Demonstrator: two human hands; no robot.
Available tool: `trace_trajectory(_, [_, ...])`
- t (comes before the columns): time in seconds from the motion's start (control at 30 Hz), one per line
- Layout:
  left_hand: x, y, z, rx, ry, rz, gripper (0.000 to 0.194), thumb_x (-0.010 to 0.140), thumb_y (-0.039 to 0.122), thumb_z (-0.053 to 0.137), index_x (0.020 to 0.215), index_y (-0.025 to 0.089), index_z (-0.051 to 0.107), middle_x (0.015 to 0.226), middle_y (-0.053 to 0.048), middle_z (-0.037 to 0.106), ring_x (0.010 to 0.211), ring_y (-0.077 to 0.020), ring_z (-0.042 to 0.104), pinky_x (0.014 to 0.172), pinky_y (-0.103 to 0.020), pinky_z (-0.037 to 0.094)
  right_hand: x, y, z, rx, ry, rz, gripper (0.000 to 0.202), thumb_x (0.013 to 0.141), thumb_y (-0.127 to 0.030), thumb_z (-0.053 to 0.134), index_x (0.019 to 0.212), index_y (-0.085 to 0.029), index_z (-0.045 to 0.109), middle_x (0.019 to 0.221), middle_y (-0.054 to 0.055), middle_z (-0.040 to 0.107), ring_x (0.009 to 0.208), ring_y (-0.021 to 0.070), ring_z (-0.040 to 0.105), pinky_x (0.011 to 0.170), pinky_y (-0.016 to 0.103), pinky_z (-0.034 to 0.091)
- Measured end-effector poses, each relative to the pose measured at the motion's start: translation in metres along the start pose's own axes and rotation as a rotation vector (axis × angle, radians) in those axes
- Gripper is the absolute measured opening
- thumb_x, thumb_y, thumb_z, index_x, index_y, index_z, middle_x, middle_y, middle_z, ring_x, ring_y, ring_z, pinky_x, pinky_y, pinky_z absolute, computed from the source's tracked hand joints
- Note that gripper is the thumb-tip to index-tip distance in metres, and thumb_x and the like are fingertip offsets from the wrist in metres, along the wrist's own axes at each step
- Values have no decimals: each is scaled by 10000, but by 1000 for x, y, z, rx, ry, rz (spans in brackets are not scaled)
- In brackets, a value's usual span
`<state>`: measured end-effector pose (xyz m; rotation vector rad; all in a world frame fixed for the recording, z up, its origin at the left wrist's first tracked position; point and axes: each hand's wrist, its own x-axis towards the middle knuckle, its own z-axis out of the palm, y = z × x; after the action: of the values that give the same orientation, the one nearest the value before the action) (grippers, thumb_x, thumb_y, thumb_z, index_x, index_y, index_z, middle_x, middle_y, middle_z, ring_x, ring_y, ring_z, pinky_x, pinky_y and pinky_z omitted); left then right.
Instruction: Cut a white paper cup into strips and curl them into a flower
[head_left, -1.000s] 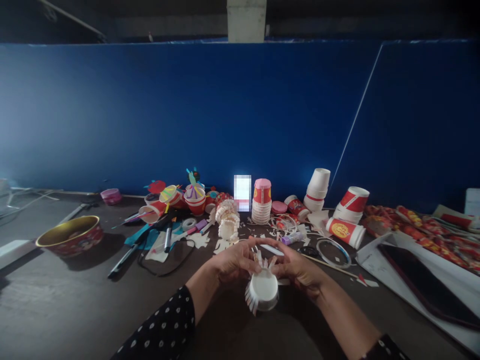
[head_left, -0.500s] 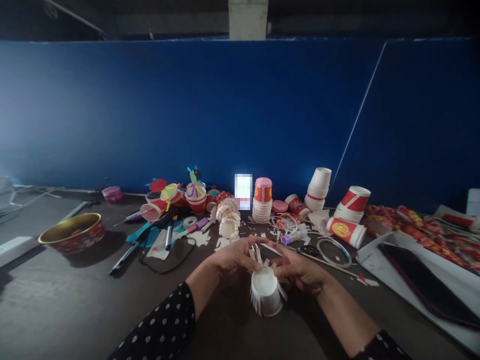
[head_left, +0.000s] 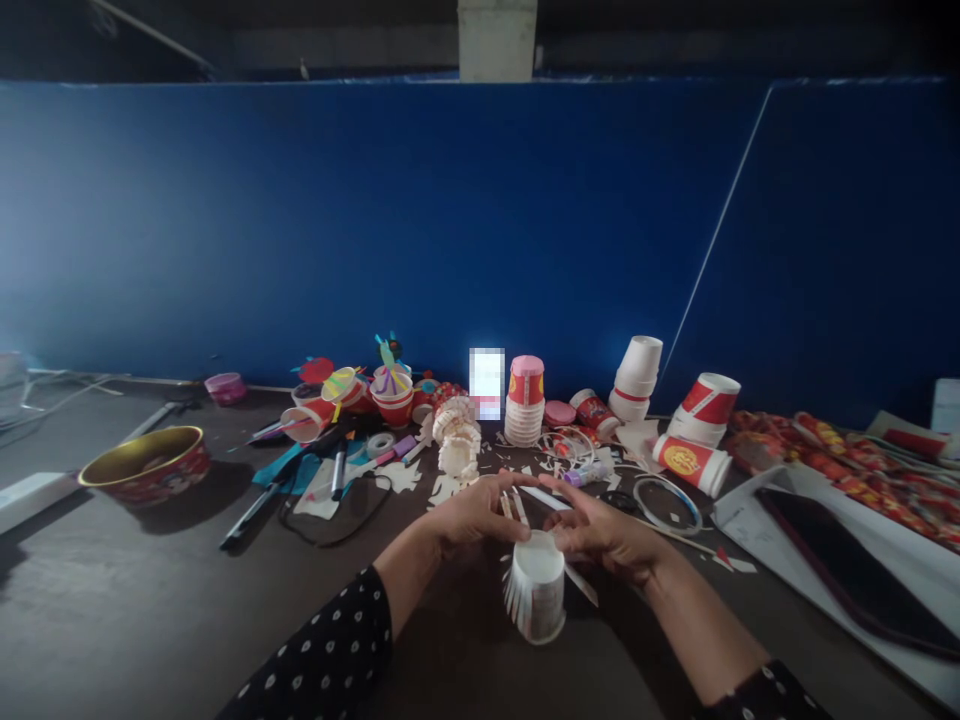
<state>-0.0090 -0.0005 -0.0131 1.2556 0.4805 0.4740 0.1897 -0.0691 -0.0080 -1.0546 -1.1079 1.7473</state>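
Between my hands is a white paper cup whose side is cut into thin strips that fan outward. My left hand grips its far left edge, thumb at the cup and fingers behind the upright strips. On the right, my right hand pinches the far right edge, its fingers curled near the strips. One loose strip sticks out below the right fingers. The cup leans toward me, low over the dark table. Some fingertips are hidden behind the strips.
Beyond my hands lie white paper scraps and a purple-capped glue stick. A stack of paper cups stands behind them. To the left sits a gold-lined bowl; to the right, a phone rests on a white tray.
The cup has shifted slightly right and toward me, and has turned a little in my hands. A strip on its right side now sticks out farther. Both hands keep hold.
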Motion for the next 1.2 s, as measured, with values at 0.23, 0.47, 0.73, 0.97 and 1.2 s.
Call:
trace_trajectory(0.23, [2, 1, -8, 224, 54, 16, 769, 556, 189, 783, 1241, 148, 435, 737, 18, 578, 618, -94, 534, 604, -230, 394, -1, -3, 4, -23, 24, 0, 1064, 506, -198, 785, 1405, -253, 218, 805, -22, 557, 603, 92, 496, 484, 190, 313])
trace_trajectory(0.47, [-1, 13, 5, 562, 481, 271, 311, 729, 266, 611, 994, 108, 570, 793, -39, 598, 702, -133, 544, 650, -264, 428, -1, -4, 7, -28, 24, -8, 1050, 500, -193, 798, 1395, -241, 252, 760, -38, 557, 643, 100, 527, 566, 207, 373])
trace_trajectory(0.73, [-50, 6, 32, 831, 517, 305, 183, 744, 223, 536, 896, 135, 587, 742, -29, 592, 668, -139, 530, 628, -262, 429, -1, -6, 9, -40, 36, -19, 1131, 515, -208, 807, 1425, -197, 136, 764, -26, 555, 587, 83, 506, 466, 176, 320])
trace_trajectory(0.97, [-62, -6, 33, 1156, 135, 509, 793, 548, 190, 720, 1255, 191, 360, 1254, -132, 383, 1199, -294, 340, 996, -416, 331, 1, -2, 7, -2, 54, -26, 1092, 528, -230, 805, 1413, -192, 166, 731, -39, 554, 479, 49, 444, 403, 168, 266])
trace_trajectory(1.2, [-54, -19, 30, 1400, 167, 531, 673, 638, 117, 590, 1251, 233, 339, 1286, -132, 329, 1197, -302, 319, 983, -479, 315, 3, -2, 11, 122, 125, 23, 1060, 554, -199, 778, 1411, -133, 157, 705, -29, 599, 559, 102, 570, 512, 197, 405])
